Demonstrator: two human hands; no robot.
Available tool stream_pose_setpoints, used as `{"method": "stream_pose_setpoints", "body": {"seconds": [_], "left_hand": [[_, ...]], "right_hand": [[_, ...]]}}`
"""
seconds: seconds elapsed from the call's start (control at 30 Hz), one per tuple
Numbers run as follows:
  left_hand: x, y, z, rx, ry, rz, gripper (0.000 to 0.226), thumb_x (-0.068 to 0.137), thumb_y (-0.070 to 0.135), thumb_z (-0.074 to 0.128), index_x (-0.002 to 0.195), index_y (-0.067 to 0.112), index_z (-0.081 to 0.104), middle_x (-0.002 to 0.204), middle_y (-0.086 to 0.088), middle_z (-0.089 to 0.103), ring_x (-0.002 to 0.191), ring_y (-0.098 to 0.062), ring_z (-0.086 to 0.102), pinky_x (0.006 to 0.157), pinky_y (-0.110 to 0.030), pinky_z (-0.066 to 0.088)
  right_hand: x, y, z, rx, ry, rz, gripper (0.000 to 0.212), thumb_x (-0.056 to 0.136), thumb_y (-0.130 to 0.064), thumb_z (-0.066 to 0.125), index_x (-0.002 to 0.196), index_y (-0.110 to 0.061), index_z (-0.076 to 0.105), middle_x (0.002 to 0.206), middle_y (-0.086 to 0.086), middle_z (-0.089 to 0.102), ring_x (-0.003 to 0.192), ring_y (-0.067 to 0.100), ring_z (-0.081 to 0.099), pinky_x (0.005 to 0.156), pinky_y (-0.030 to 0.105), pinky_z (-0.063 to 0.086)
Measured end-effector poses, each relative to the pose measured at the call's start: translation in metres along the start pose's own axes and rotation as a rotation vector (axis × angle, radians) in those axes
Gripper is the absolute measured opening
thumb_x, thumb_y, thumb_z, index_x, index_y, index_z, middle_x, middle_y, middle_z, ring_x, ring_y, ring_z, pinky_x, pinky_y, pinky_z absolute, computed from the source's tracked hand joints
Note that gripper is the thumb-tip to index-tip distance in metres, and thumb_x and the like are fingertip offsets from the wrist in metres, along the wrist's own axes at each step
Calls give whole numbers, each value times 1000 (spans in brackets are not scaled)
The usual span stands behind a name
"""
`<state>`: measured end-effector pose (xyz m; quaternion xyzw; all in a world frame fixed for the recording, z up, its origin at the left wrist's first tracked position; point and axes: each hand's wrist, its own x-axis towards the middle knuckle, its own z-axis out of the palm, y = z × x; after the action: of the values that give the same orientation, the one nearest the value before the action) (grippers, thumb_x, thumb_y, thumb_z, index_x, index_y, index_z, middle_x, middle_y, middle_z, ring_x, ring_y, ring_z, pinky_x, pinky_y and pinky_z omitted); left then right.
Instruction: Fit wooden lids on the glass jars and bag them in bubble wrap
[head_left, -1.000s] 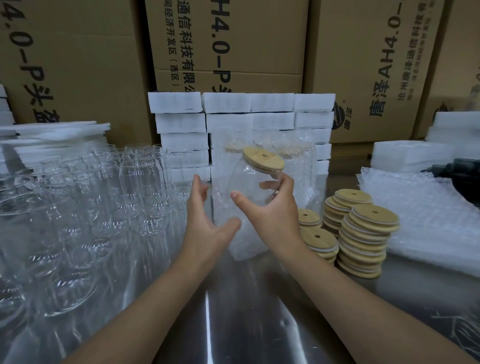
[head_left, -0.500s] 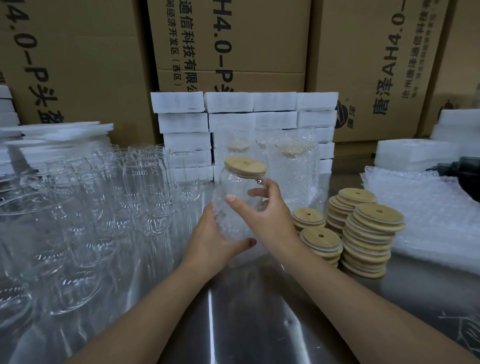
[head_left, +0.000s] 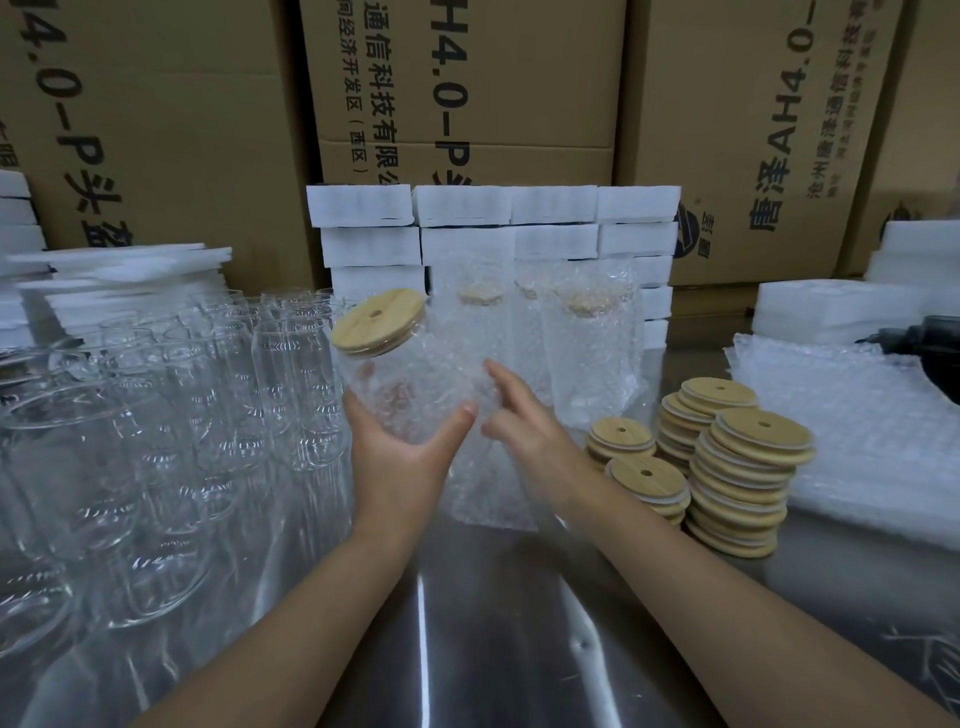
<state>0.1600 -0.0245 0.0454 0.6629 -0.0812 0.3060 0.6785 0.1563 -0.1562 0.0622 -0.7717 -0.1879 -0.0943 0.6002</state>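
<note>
Centrally, above the steel table (head_left: 467, 639), the left hand (head_left: 400, 457) cups the base of a glass jar (head_left: 405, 384), thumb and fingers curled round its lower wall. The jar leans left, holds nothing, and is capped by a wooden lid (head_left: 379, 322) with a small hole. The right hand (head_left: 524, 415) lies with straight fingers against a bubble-wrap bag (head_left: 488, 483) that hangs just right of the jar down to the table. Whether the jar's base sits inside the bag cannot be told.

Behind them, bagged jars (head_left: 587, 358) stand upright, each lidded inside its wrap. To the left, empty jars (head_left: 208, 395) stand crowded and open-mouthed. To the right are lid stacks (head_left: 748, 467) and a pile of bubble-wrap sheets (head_left: 857, 426).
</note>
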Motion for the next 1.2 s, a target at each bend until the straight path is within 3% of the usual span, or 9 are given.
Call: {"method": "stream_pose_setpoints", "body": {"seconds": [0.07, 0.17, 0.3, 0.47, 0.57, 0.7, 0.9, 1.1, 1.2], "left_hand": [[1, 2, 0, -32, 26, -9, 83, 71, 27, 83, 138, 20, 35, 116, 13, 60, 100, 15, 58, 81, -3, 45], [0, 4, 0, -74, 19, -17, 80, 77, 25, 80, 141, 20, 32, 123, 2, 61, 108, -4, 62, 99, -29, 49], [-4, 7, 6, -121, -57, 17, 77, 78, 17, 77, 143, 10, 35, 129, -7, 60, 111, -7, 63, 95, -23, 51], [-2, 10, 6, -135, -204, 44, 105, 58, 46, 86, 143, 23, 32, 137, 5, 53, 123, 2, 53, 98, -17, 46], [-3, 6, 5, -96, -272, 2, 109, 54, 59, 76, 144, 34, 22, 150, 3, 39, 137, -3, 38, 114, -28, 34], [-3, -6, 5, -36, -402, -17, 103, 55, 40, 89, 135, 36, 24, 126, 24, 44, 106, 27, 48, 84, 1, 40], [-3, -15, 4, 90, -496, 3, 99, 53, 52, 86, 137, 31, 39, 127, 20, 60, 118, 7, 55, 99, -16, 44], [-3, -14, 5, 87, -466, 49, 91, 58, 44, 88, 136, 22, 46, 125, 10, 64, 118, -5, 59, 103, -32, 46], [-4, -12, 4, 107, -427, 50, 93, 55, 52, 86, 135, 24, 47, 124, 12, 64, 117, -4, 60, 103, -34, 47]], "right_hand": [[-1, 4, 3, -87, -65, -29, 83, 77, -33, 67, 146, -43, 23, 150, -22, 30, 122, -21, 27, 96, 1, 29], [-5, 7, 8, -176, -98, -84, 84, 71, -39, 80, 125, -66, 22, 122, -53, 36, 111, -34, 32, 80, -10, 29], [-4, 9, 13, -127, -3, -75, 95, 60, -43, 82, 138, -38, 29, 119, -31, 54, 109, -17, 51, 82, 2, 43], [1, 2, 5, -89, 199, -23, 87, 56, -42, 83, 129, -32, 37, 112, -13, 64, 102, 4, 63, 91, 30, 53], [5, -2, -2, 40, 300, -16, 78, 66, -28, 86, 129, -22, 40, 110, -6, 64, 94, -1, 65, 82, 18, 52], [7, -6, -8, 204, 384, -28, 65, 74, -20, 82, 126, -18, 43, 99, -7, 67, 80, -6, 67, 64, 8, 49], [4, -8, -7, 120, 348, 4, 75, 73, -37, 81, 126, -37, 26, 92, -32, 40, 63, -37, 41, 51, -5, 35], [4, -12, -4, 105, 327, -29, 110, 53, -62, 77, 144, -25, 29, 116, -19, 57, 103, -7, 57, 86, 21, 50], [2, -14, -3, 90, 323, -49, 84, 57, -56, 77, 130, -31, 43, 114, -16, 63, 101, -5, 61, 82, 19, 52]]}}
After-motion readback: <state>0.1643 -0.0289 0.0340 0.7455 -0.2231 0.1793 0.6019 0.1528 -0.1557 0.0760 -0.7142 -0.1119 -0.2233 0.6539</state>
